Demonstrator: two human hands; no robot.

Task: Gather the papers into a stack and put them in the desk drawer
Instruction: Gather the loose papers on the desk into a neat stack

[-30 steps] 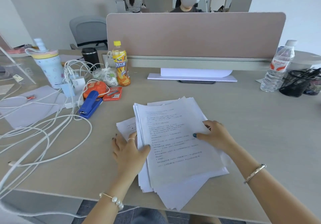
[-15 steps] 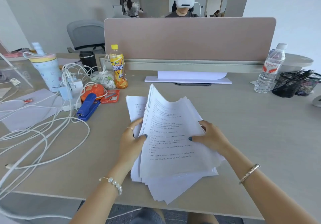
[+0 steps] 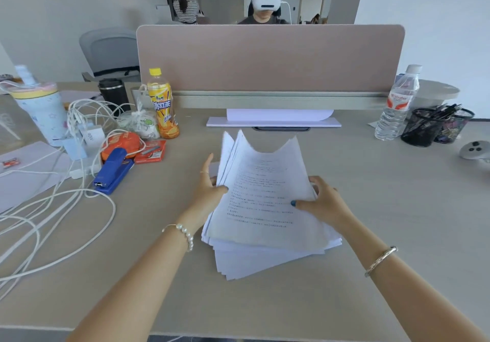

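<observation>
A thick, uneven stack of printed white papers point(image 3: 262, 209) is held over the middle of the desk point(image 3: 384, 222). Its far edge is raised and curled, while the near sheets fan out and rest on the desk top. My left hand point(image 3: 209, 188) grips the stack's left edge, thumb on top. My right hand point(image 3: 320, 203) grips the right edge, thumb pressed on the top sheet. No drawer is visible.
To the left lie white cables point(image 3: 53, 209), a blue stapler point(image 3: 112, 172), a red box point(image 3: 151, 150), an orange drink bottle point(image 3: 161, 103) and a tumbler point(image 3: 39, 108). A water bottle point(image 3: 395, 103) and mesh pen holders point(image 3: 434, 127) stand right. A pink divider point(image 3: 270, 58) backs the desk.
Both hands have pulled the spread sheets together and tilted the stack's far edge upward. The loose sheet at the left has been drawn in against the stack.
</observation>
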